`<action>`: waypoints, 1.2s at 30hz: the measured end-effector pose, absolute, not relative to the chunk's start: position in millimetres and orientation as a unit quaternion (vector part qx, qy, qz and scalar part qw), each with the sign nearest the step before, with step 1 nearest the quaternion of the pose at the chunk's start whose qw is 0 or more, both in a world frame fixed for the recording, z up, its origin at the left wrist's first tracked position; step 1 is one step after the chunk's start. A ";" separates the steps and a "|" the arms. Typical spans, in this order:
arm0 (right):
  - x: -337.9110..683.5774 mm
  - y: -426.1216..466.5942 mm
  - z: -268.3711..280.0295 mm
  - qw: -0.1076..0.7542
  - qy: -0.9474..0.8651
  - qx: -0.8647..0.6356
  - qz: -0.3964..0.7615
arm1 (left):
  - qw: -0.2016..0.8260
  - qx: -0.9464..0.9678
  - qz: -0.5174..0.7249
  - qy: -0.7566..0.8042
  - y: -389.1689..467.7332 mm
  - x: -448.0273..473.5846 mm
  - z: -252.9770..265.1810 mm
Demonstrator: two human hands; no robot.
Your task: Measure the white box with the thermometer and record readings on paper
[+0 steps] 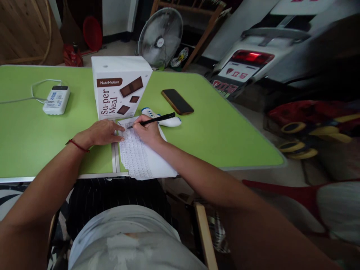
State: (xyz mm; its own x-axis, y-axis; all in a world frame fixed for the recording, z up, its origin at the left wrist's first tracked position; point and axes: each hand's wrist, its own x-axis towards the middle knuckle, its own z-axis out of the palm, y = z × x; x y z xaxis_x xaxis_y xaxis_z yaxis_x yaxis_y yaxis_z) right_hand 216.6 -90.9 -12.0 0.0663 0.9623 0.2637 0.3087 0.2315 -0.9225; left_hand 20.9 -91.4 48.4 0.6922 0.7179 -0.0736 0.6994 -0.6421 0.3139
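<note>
A sheet of paper (140, 157) covered in rows of handwriting lies at the near edge of the green table, its lower end just over the rim. My right hand (147, 131) grips a black pen (159, 118) whose tip points at the upper left part of the writing. On the paper's left edge rests my left hand (105, 133), its index finger and thumb apart and stretched towards the pen tip. Right behind the paper stands a white NutriMotion box (120, 86). A white and blue handheld device (168, 120) lies just beyond my right hand.
A dark phone (177, 101) lies on the green table (219, 138) at the right. To the left is a white power adapter (57, 100) with a cable. Behind the table stand a fan (161, 35) and a parked scooter (250, 60).
</note>
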 end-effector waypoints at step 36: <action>218.3 -90.2 -15.5 0.505 -0.606 -0.530 0.312 | 0.139 0.912 0.025 0.386 -89.3 19.3 46.0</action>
